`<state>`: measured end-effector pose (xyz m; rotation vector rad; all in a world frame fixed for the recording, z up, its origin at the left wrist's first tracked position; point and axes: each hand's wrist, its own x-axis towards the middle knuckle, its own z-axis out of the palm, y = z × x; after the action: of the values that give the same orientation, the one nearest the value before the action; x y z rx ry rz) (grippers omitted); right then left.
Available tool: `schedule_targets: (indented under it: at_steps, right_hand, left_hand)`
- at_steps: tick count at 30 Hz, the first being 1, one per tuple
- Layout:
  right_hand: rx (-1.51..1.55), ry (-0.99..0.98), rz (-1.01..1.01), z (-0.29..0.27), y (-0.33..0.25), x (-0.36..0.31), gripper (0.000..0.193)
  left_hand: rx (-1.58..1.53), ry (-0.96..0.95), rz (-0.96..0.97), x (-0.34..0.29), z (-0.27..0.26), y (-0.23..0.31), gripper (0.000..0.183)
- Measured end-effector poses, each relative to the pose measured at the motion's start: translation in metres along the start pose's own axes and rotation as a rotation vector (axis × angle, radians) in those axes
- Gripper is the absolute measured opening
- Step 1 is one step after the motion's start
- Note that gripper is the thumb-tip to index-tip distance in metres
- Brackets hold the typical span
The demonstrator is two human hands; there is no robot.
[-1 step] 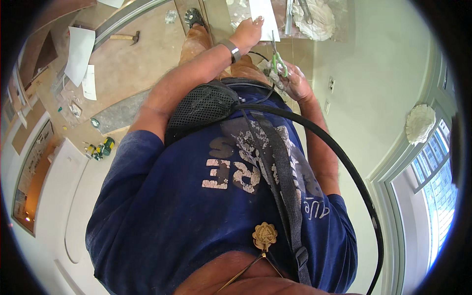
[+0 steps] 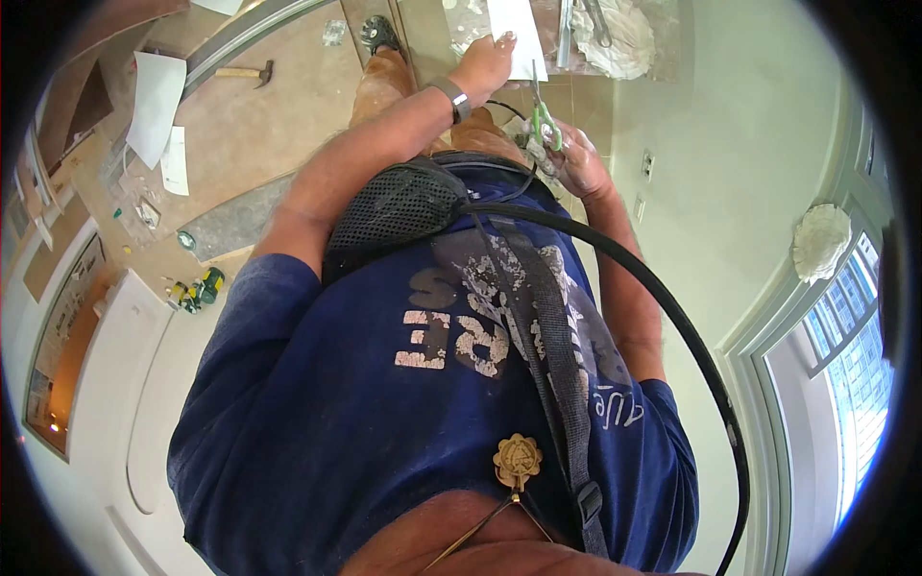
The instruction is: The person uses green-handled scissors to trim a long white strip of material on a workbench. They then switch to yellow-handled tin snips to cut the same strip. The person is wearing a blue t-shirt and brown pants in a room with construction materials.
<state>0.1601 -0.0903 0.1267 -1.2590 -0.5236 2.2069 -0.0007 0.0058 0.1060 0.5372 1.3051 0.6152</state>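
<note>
At the top middle, my left hand (image 2: pixel 483 73) pinches the edge of a narrow white sheet (image 2: pixel 519 43), thumb on its face. My right hand (image 2: pixel 574 161), smeared with white, is closed round the green handles of a pair of scissors (image 2: pixel 545 125). The scissor blades point away from me and their tips are by the sheet's near right corner. A greyish, crusted patch shows at the right fingers; whether it is residue or a separate thing I cannot tell.
Right of the sheet, a metal straightedge (image 2: pixel 565 34) and a crumpled whitish cloth-like heap (image 2: pixel 615 40) lie on a board. A hammer (image 2: pixel 247 73) and white sheets (image 2: pixel 157 106) lie left. A pale wall (image 2: pixel 720 173) with outlets stands right. A black hose (image 2: pixel 663 278) curves past my side.
</note>
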Motion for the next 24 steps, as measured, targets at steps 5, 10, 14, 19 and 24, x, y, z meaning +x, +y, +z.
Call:
schedule_targets:
  at_steps: [5, 10, 14, 19, 24]
  right_hand:
    - [-0.041, 0.033, -0.024, 0.002, 0.001, 0.0, 0.034]
    - [-0.087, 0.033, -0.009, 0.003, -0.001, -0.001, 0.033]
    - [-0.083, 0.024, 0.021, -0.002, 0.002, 0.0, 0.033]
    - [0.022, 0.027, -0.045, 0.003, -0.002, 0.002, 0.035]
    - [-0.04, 0.041, -0.001, 0.006, -0.011, -0.001, 0.037]
  left_hand:
    - [0.003, -0.005, -0.007, -0.002, 0.001, 0.003, 0.038]
    - [0.034, -0.022, 0.06, 0.005, -0.001, -0.008, 0.036]
    - [0.164, 0.0, 0.073, 0.005, -0.003, -0.004, 0.036]
    - [0.154, 0.003, 0.1, 0.007, -0.004, -0.011, 0.04]
    - [0.247, 0.022, 0.163, 0.015, -0.008, -0.02, 0.039]
